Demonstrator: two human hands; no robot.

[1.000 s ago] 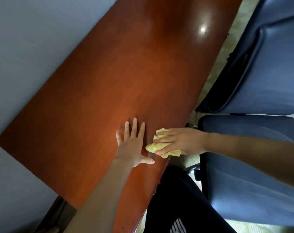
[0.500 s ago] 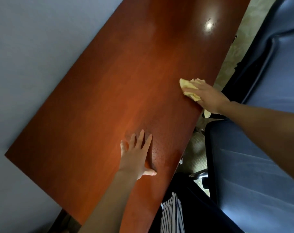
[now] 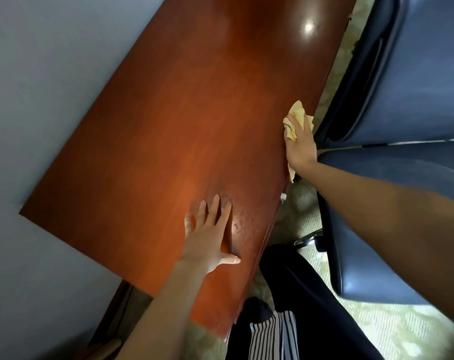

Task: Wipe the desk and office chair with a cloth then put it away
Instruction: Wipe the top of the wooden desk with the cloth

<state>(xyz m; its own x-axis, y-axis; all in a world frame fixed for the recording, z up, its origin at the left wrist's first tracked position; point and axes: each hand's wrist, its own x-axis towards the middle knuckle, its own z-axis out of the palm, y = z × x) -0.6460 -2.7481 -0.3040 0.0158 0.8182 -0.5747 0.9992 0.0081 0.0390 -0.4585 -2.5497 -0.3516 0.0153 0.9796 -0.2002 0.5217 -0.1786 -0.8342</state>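
Two hands on the desk point(image 3: 168, 126): left hand point(image 3: 207, 237) flat, right hand point(image 3: 300, 141) gripping the cloth point(image 3: 296, 118). Desk wiping's underway, chair point(image 3: 402, 178) probably comes next.

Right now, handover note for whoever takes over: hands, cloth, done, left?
Left hand: flat on the desk, fingers spread, holding nothing.
Right hand: presses the yellow cloth on the desk's chair-side edge, mid-wipe.
Blue office chair stands beside the desk, untouched by either hand.
Done: desk wipe under way; how much is covered cannot be told.
Left: finish desk, wipe chair, put cloth away.
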